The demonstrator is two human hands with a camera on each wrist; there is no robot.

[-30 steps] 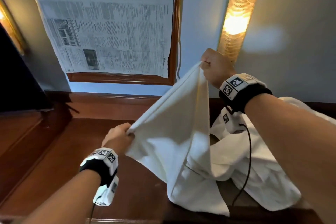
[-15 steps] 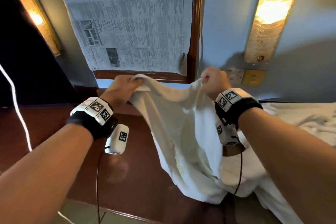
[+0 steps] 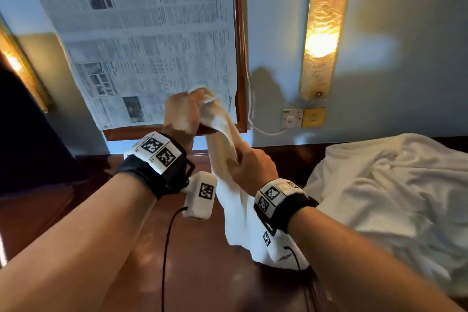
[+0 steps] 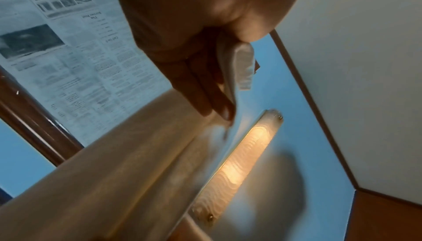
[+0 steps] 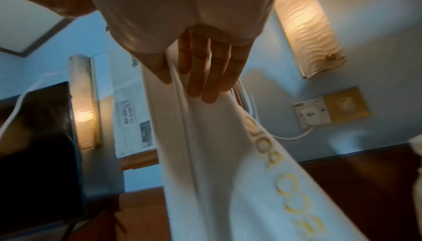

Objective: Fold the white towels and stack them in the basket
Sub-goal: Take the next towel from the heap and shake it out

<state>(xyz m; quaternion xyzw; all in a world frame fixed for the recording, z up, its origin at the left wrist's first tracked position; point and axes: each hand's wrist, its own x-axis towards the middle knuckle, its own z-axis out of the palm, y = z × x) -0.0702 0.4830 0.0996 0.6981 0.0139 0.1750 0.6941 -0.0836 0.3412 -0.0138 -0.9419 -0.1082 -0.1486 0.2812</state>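
My left hand has its grip closed around the top of the towel, fingers curled over a bunched corner whose end sticks out above my knuckles. From the left wrist, the fingers fold down over the cloth edge, so this is a firm hold, not a light touch. I hold it high, I think, so the towel hangs free of the bench and its weight pulls it straight.

My right hand sits lower on the same towel, just below the left. Its grip is a pinch: the thumb on one side, the fingers laid long on the other, with a gathered ridge of cloth between. That looks like a hold meant to run along the edge and find the next corner, though I cannot tell which edge it has.

Below the hands, the towel drops in a narrow twisted fall, and its lower end seems to reach the bench, though my right wrist hides that spot. Yellow lettering shows on it from the right wrist.

To my right lies a heap of unfolded white towels, well apart from my hands. No basket shows in any view. Folding of this towel is barely begun.
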